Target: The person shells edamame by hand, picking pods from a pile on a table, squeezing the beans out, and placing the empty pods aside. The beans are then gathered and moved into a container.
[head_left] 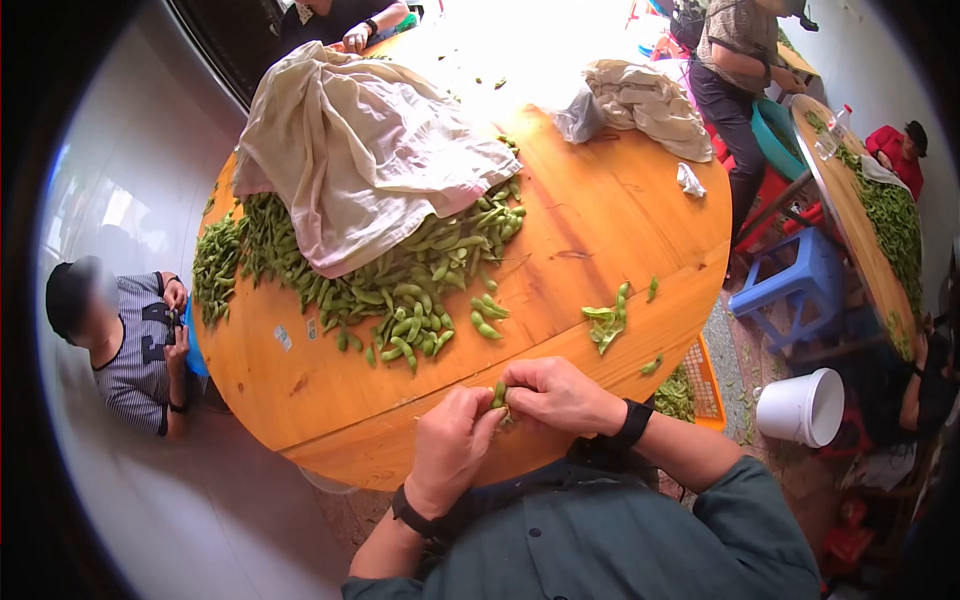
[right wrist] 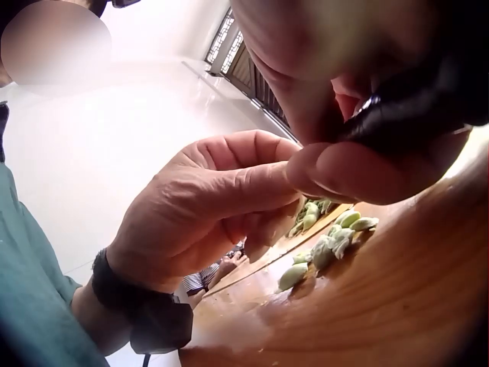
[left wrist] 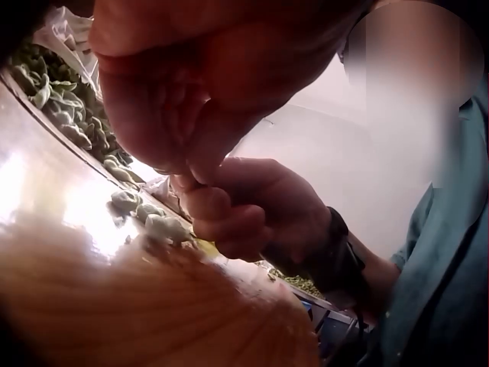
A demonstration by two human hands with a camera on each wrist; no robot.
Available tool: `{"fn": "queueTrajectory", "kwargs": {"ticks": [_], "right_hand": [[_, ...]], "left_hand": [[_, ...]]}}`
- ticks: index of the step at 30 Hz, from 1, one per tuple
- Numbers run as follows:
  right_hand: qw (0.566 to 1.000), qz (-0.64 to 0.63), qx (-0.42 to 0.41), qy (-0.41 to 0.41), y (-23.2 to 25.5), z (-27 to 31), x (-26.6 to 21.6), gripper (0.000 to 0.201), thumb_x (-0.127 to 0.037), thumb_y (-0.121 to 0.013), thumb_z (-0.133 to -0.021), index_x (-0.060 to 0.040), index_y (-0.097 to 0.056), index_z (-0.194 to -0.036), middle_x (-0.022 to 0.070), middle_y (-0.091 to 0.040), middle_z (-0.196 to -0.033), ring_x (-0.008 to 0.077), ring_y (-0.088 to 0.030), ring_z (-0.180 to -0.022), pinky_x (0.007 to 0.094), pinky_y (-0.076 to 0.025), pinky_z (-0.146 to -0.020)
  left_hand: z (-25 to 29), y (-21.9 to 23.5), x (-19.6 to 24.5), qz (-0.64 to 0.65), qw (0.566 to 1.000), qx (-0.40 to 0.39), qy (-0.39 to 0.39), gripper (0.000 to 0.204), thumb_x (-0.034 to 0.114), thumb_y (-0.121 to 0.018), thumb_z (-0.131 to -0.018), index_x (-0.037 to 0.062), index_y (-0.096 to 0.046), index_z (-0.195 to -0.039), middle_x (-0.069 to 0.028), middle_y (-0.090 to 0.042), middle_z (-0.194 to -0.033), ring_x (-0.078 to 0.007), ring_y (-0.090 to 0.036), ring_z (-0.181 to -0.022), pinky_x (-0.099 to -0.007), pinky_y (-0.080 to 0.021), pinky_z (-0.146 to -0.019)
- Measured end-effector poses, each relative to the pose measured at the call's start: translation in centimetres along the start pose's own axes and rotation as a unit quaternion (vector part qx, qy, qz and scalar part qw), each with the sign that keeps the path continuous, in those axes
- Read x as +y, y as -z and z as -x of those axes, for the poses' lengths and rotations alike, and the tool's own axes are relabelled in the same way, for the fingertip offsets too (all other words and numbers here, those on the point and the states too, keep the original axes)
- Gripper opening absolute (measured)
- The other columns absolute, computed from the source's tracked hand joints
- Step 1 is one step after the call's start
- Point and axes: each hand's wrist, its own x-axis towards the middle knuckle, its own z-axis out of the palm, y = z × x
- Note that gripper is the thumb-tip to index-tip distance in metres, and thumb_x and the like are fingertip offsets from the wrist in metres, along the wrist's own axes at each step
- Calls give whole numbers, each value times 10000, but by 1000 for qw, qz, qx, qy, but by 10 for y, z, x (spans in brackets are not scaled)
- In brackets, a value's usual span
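Observation:
Close to the near edge of the round wooden table (head_left: pixel 590 230), both hands meet at a small green soybean pod (head_left: pixel 498 393). My left hand (head_left: pixel 452 445) pinches the pod between thumb and fingers. On its other side, my right hand (head_left: pixel 560 394) has thumb and fingertips at the pod, the fingers curled. The fingers hide most of the pod in both wrist views. Beyond the hands lies a big heap of soybean pods (head_left: pixel 400 295), partly covered by a pale cloth (head_left: pixel 350 150). A few loose pods (head_left: pixel 487 315) lie between heap and hands.
Opened pods (head_left: pixel 606 325) lie at the right of the table. A bundled cloth (head_left: pixel 650 105) sits farther back. An orange crate (head_left: pixel 706 385) with greens stands below the right edge, near a white bucket (head_left: pixel 800 407) and blue stool (head_left: pixel 795 285). Other people sit or stand around.

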Motion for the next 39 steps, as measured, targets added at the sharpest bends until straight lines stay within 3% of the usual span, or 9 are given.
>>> {"fn": "queueTrajectory", "kwargs": {"ticks": [9,11,14,21,23,25,28,32,39], "right_hand": [[999,33,-6,11,-3,-2,-1,156,-99,-521,-907,7,-635,-909,60,-644,-698,112,-615,-593,272,-514,-560],[1000,1,-22,-8,-2,-2,-2,148,-102,-526,-910,-2,-636,-913,46,-643,-704,105,-611,-597,263,-513,-563],[993,-82,-66,-61,1,-3,-2,134,-103,-531,-914,-17,-634,-919,20,-636,-716,89,-604,-609,246,-509,-569],[991,-75,-76,-82,0,-7,-2,138,-144,-585,-932,-11,-621,-942,37,-667,-751,100,-632,-611,247,-514,-573],[997,27,-42,-56,-7,-9,2,153,-143,-601,-917,3,-619,-957,74,-679,-742,152,-659,-614,280,-528,-582],[950,256,89,152,-13,-9,8,183,-130,-626,-876,24,-616,-974,180,-673,-742,296,-687,-672,362,-542,-626],[964,228,71,116,-14,-7,-1,235,-166,-611,-860,48,-610,-956,280,-654,-802,450,-653,-796,484,-529,-704],[959,239,72,132,-14,-11,5,244,-172,-612,-852,43,-611,-968,257,-665,-786,429,-665,-776,474,-534,-694],[929,330,91,140,-18,-11,-2,157,-180,-579,-854,-26,-608,-864,207,-642,-707,417,-651,-728,512,-512,-660]], "left_hand": [[5,4,-6,-35,999,5,-27,109,32,-672,-897,-11,-638,-991,-99,-627,-765,-212,-618,-654,-313,-476,-581],[9,3,-12,217,959,-33,181,118,99,-637,-960,-1,-649,-1022,-40,-638,-748,-132,-592,-617,-251,-463,-558],[5,10,-11,380,879,-53,284,154,160,-589,-1008,20,-651,-1014,2,-631,-741,-72,-567,-598,-203,-456,-547],[6,9,-18,463,823,-44,327,142,166,-599,-1002,35,-651,-1014,10,-635,-757,-45,-566,-611,-190,-458,-551],[5,7,-14,373,873,-21,313,151,169,-606,-1001,24,-644,-981,13,-636,-752,-51,-572,-606,-198,-448,-541],[9,0,-15,299,915,17,269,136,154,-612,-995,23,-633,-963,1,-625,-734,-62,-570,-600,-211,-442,-528],[9,-2,-11,103,983,68,139,104,108,-630,-969,8,-624,-943,-44,-612,-718,-120,-585,-609,-262,-447,-532],[9,0,-5,-78,994,66,-32,77,37,-661,-903,-20,-628,-943,-145,-594,-755,-285,-617,-677,-364,-476,-595],[10,5,-4,-158,981,62,-95,97,46,-653,-892,18,-614,-976,-143,-594,-817,-342,-609,-723,-418,-487,-627]]}}
